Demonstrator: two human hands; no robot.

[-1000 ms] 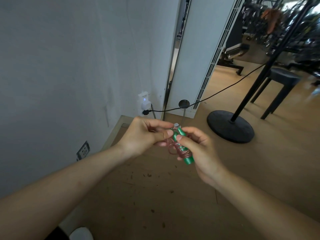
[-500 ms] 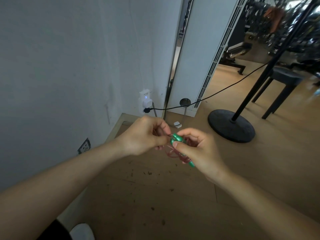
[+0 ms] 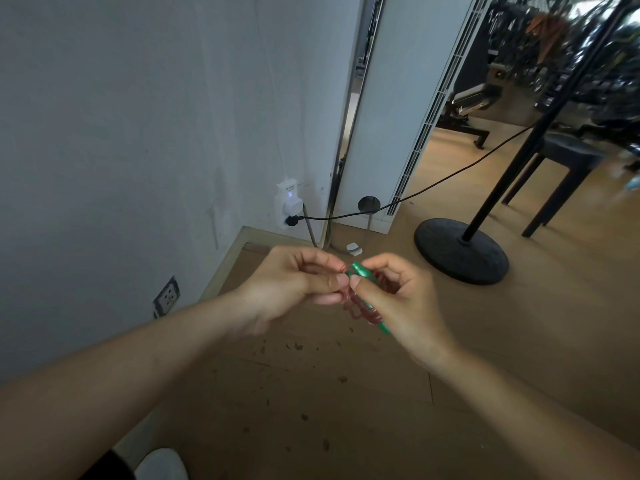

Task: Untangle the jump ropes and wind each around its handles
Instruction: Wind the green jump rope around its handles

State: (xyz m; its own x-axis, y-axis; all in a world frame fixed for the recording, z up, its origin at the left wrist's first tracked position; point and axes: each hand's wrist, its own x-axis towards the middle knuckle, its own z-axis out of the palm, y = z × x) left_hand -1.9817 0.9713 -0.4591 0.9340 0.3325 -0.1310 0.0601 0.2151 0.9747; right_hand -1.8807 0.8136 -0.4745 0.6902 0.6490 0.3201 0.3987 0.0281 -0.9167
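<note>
View from the head, down onto a wooden floor beside a grey wall. Just off centre toward 5 o'clock, two bare hands close together, thumb tips almost touching.

In the right hand, a slim green handle, tilted, with its upper tip toward 12 o'clock and its lower tip poking out below the palm toward 5 o'clock. Thumb and curled fingers clamped round it. Around the handle, loose coils of reddish translucent rope, some sagging free beneath the thumbs.

Left hand at 9 o'clock of the handle, thumb and forefinger pinching the rope right at the upper tip. One handle or two lying together: impossible to tell.

Likely handling: light, thin, springy plastic cord, smooth and prone to sliding off the glossy handle and uncoiling when let go. Nothing fragile. Best hold: handle gripped firmly at mid-length, thumb pressing the last coil down, free end pinched close to the tip and kept taut.

Farther off: white plug adapter at 11 o'clock, round black stand base at 3 o'clock, dark stool at 2 o'clock.
</note>
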